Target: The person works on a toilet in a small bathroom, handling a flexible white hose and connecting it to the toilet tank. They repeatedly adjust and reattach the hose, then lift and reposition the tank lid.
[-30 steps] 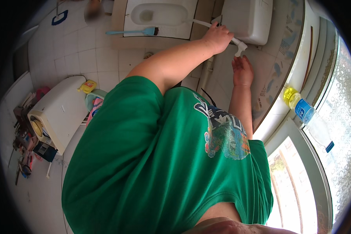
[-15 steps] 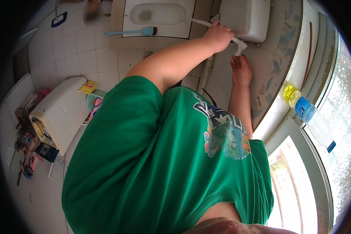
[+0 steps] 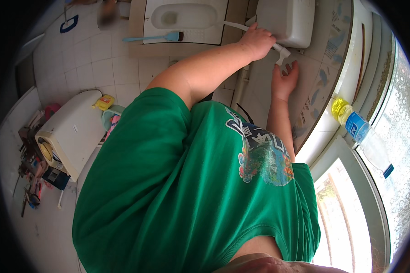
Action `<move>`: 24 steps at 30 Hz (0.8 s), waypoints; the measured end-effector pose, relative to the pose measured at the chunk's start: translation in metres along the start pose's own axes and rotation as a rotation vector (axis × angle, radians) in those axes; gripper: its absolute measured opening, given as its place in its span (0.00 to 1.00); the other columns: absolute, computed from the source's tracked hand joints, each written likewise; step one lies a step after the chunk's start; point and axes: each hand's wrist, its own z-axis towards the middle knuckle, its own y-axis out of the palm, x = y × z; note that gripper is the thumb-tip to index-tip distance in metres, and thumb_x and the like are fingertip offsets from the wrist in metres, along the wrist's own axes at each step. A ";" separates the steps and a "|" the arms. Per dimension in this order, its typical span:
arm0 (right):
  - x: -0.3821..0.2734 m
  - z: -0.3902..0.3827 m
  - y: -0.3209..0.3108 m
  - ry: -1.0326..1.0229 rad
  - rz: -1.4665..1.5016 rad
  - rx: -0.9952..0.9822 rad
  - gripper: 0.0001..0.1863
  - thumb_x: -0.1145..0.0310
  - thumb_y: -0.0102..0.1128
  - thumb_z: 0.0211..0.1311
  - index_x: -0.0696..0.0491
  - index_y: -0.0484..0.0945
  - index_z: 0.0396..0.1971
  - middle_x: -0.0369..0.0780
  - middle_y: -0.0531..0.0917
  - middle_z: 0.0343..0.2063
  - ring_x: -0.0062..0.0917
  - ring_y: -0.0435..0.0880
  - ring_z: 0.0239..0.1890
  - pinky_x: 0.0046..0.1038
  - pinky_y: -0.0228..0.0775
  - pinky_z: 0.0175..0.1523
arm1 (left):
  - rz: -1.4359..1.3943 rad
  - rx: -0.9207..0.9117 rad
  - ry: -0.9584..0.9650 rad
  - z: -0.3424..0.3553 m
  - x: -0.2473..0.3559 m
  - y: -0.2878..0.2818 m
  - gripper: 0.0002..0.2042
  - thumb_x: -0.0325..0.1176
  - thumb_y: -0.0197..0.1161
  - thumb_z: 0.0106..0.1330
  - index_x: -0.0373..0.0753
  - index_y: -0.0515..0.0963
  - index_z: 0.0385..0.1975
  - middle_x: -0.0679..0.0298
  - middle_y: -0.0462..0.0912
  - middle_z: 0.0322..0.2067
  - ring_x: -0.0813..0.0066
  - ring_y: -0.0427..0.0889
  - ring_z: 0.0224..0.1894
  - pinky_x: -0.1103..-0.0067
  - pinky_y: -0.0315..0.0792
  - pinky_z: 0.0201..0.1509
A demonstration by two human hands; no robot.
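My left hand [image 3: 258, 42] is closed around a white plastic pipe [image 3: 276, 46] just below a white flush tank [image 3: 285, 22]. The pipe ends in a white fitting with a short downward prong [image 3: 283, 54], sticking out to the right of that hand. Beneath the fitting, my right hand [image 3: 284, 83] is open, palm upward, with thumb and fingers apart. Its thumb tip is close to the prong; whether they touch I cannot tell. To the left of my left hand, a pale hose [image 3: 234, 26] runs toward the white squat toilet [image 3: 209, 36].
A blue-handled brush [image 3: 155, 38] lies along the toilet's near edge. On the right, a plastic bottle [image 3: 357, 129] with a blue label lies by the window. At the left stand a white washing machine [image 3: 73, 132], a yellow bottle [image 3: 105, 102] and assorted clutter [image 3: 31, 168].
My right hand has turned, its fingers spreading apart and shifting slightly right. The white fitting has tilted a little up and to the right. My left hand keeps its grip.
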 end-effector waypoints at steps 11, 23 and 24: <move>-0.007 0.011 -0.004 -0.304 -0.525 -0.055 0.35 0.78 0.61 0.46 0.54 0.63 0.59 0.52 0.67 0.57 0.48 0.65 0.59 0.41 0.60 0.62 | -0.016 -0.043 0.053 0.009 -0.008 0.007 0.07 0.32 0.54 0.61 0.44 0.79 0.33 0.63 0.79 0.37 0.64 0.75 0.50 0.62 0.57 0.65; -0.009 0.021 -0.003 -0.385 -0.458 -0.058 0.34 0.70 0.68 0.46 0.52 0.66 0.57 0.52 0.68 0.57 0.48 0.69 0.56 0.41 0.65 0.58 | 0.017 -0.002 0.084 0.010 -0.013 0.001 0.06 0.32 0.55 0.59 0.45 0.80 0.31 0.64 0.81 0.36 0.65 0.77 0.47 0.63 0.60 0.63; -0.010 0.022 -0.003 -0.377 -0.447 -0.068 0.34 0.67 0.69 0.46 0.52 0.67 0.56 0.52 0.67 0.57 0.48 0.69 0.56 0.41 0.65 0.58 | 0.020 0.006 0.087 0.010 -0.014 0.000 0.07 0.31 0.55 0.58 0.45 0.80 0.31 0.64 0.81 0.36 0.65 0.77 0.47 0.63 0.59 0.64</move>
